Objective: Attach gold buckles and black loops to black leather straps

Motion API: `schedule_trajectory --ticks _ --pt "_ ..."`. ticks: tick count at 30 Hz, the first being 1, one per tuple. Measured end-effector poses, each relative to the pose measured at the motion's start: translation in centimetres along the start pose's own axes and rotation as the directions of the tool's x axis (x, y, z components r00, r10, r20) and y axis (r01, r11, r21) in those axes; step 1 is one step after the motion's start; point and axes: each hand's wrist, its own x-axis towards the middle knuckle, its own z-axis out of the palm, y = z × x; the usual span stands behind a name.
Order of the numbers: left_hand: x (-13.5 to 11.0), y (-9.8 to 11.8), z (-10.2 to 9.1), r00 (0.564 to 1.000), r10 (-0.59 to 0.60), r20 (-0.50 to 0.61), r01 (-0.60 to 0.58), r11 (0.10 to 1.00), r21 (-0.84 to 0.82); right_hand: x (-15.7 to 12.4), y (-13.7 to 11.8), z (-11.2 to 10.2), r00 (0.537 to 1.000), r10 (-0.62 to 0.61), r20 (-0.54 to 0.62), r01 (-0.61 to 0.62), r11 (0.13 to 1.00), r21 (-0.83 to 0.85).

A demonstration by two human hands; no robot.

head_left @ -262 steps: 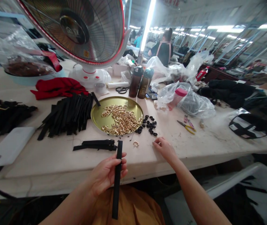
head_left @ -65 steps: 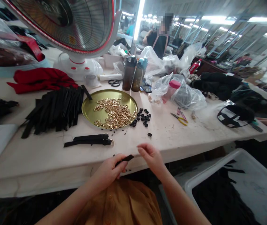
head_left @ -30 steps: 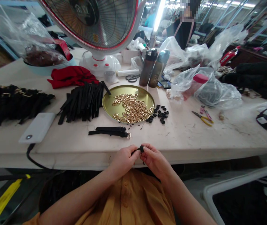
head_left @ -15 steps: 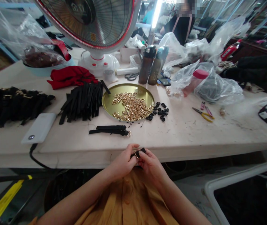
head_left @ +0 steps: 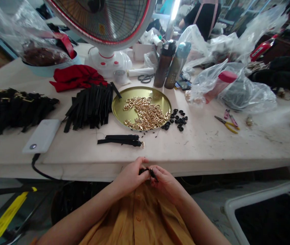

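Observation:
Just off the table's front edge, my left hand (head_left: 134, 174) and my right hand (head_left: 162, 177) meet over a short black strap (head_left: 153, 174). Both are closed, pinching it between thumbs and fingers; much of the strap is hidden by them. Beyond them lie a few black straps with a gold buckle (head_left: 119, 140). A round gold tray (head_left: 118, 112) holds a heap of small gold buckles (head_left: 148, 114). Left of the tray is a pile of black strips (head_left: 91, 107); to its right are small black rings (head_left: 179, 119).
Buckled black straps (head_left: 12, 110) and a white power bank (head_left: 43, 136) lie on the left. A fan (head_left: 109, 63), two bottles (head_left: 164, 64) and scissors (head_left: 145, 78) stand or lie behind the tray. Yellow-handled pliers (head_left: 227, 125) and plastic bags (head_left: 257, 92) are on the right.
The right hand has turned the strap so its end points downward, and the gold buckle on it is now mostly hidden. The camera view has shifted slightly.

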Motion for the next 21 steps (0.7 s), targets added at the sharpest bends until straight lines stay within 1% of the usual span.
schedule_trajectory --ticks 4,6,10,13,15,18,20,21 --pt "-0.1 -0.1 -0.2 1.0 0.003 -0.006 -0.003 0.997 0.072 -0.2 -0.3 -0.2 0.993 0.096 0.066 -0.098 0.995 0.021" --pt "-0.1 0.0 -0.2 1.0 0.022 -0.011 -0.021 0.995 0.093 -0.3 -0.1 -0.3 0.988 0.116 0.103 -0.119 0.993 0.02" --pt "-0.1 0.0 -0.1 1.0 0.028 0.008 -0.029 0.988 0.153 -0.4 0.5 -0.6 0.991 0.053 0.126 -0.059 0.997 0.045" --pt "-0.3 -0.1 -0.1 0.999 0.03 0.02 -0.033 0.987 0.157 -0.6 0.8 -0.6 0.993 0.016 0.117 -0.022 0.999 0.045" --pt "-0.8 -0.1 -0.3 0.999 0.029 0.029 -0.034 0.985 0.168 -0.7 0.7 -0.7 0.996 -0.025 0.081 0.023 0.999 0.033" --pt "-1.6 0.1 -0.5 0.999 0.0 0.038 -0.006 0.986 0.167 -0.8 0.3 -0.8 0.988 -0.155 -0.024 0.155 0.987 -0.035" --pt "-1.9 0.4 -0.4 0.999 -0.011 0.048 0.006 0.996 0.094 -0.8 0.1 -0.8 0.959 -0.265 -0.1 0.246 0.955 -0.166" --pt "-2.0 0.6 -0.3 0.999 -0.01 0.054 0.007 0.999 0.049 -0.9 0.1 -0.7 0.936 -0.326 -0.135 0.286 0.925 -0.248"
